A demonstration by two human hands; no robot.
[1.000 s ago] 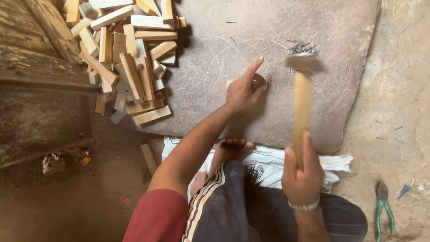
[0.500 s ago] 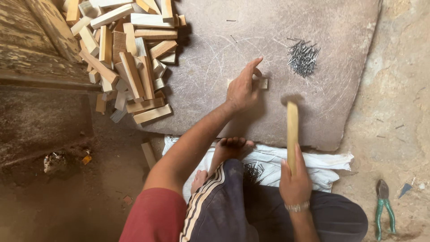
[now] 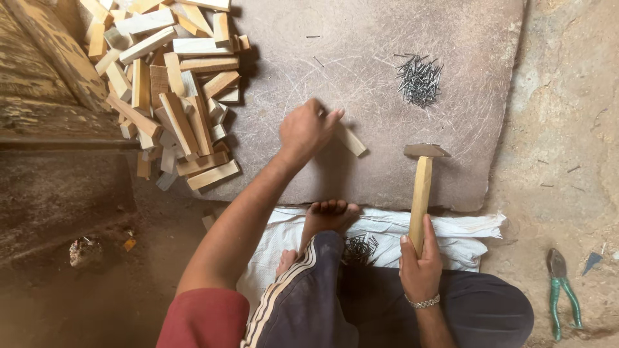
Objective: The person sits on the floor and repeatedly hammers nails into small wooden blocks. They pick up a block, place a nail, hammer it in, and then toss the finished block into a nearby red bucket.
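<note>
Gripping a short wood block (image 3: pixel 350 140) between its fingertips, the left hand (image 3: pixel 307 129) presses it down onto the grey stone slab (image 3: pixel 361 77), near the slab's middle, with one end of the block sticking out to the right of the fingers. Far left lies a weathered plank (image 3: pixel 55 55), and just right of it a loose pile of cut wood pieces (image 3: pixel 171 84) spills over the slab's left edge onto the dirt. Below the left hand, a bare foot (image 3: pixel 330 216) rests on a white sack (image 3: pixel 380 229) at the slab's near edge (a few dark nails (image 3: pixel 361 248) lie on the sack beside the knee). Right of the block, the right hand (image 3: pixel 419 261) is clenched round the low end of a hammer (image 3: pixel 422 187), whose wooden handle stands upward in the frame and whose metal head sits over the slab, apart from the block. Above it, a heap of nails (image 3: pixel 419 78) lies on the slab. Far right, green-handled pliers (image 3: pixel 562 293) rest on the ground.
</note>
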